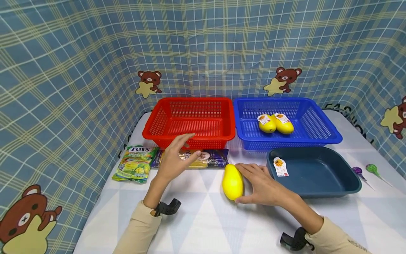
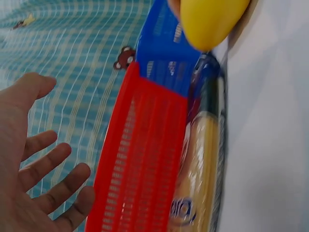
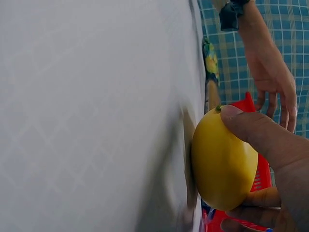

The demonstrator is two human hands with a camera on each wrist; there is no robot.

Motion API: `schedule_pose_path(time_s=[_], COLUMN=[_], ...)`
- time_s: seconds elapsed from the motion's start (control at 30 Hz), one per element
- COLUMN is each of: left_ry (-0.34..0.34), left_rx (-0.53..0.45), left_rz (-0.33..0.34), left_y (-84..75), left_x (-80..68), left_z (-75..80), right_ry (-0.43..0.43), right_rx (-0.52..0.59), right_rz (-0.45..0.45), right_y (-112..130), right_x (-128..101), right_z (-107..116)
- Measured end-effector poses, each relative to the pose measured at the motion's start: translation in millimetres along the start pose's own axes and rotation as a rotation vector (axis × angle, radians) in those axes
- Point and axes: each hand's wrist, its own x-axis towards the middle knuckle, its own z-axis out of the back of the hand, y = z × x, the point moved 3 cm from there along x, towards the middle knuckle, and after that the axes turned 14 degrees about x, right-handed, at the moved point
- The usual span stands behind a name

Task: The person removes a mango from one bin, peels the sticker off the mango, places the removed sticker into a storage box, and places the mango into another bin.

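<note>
My right hand [image 1: 263, 185] grips a yellow mango [image 1: 233, 182] just over the front part of the table. In the right wrist view its thumb presses near the stem end of the mango [image 3: 223, 159] and the fingers are at the opposite end. My left hand [image 1: 176, 158] is raised in front of the red basket [image 1: 190, 144], fingers apart and holding nothing. It overlaps a long clear-and-purple pasta packet [image 1: 219, 158] in the head view. The left wrist view shows that hand's spread fingers [image 2: 58, 193] beside the red basket.
Two stickered mangoes [image 1: 275, 124] lie in the blue basket [image 1: 288, 144] at the back right. A dark teal tray [image 1: 317, 176] with a white fruit sticker [image 1: 280, 167] stands before it. A green Fox's candy bag [image 1: 136, 164] lies left. Purple and green lollipops [image 1: 372, 169] lie far right.
</note>
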Motion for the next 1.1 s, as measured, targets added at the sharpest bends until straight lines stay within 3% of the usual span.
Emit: schedule_pose_path(time_s=[0.4, 0.87, 1.1], left_ry=[-0.104, -0.237, -0.255], left_rx=[-0.009, 0.044, 0.089], left_rz=[0.129, 0.161, 0.2], left_y=[38.5, 66.3, 82.3], left_x=[7.0, 8.4, 4.0], left_z=[27.1, 50.6, 58.9], right_ry=[-0.007, 0.0, 0.002], right_rx=[-0.003, 0.008, 0.014], right_rz=[-0.007, -0.014, -0.024], right_y=[-1, 2, 2], right_x=[-1, 0, -1], right_z=[0, -1, -2])
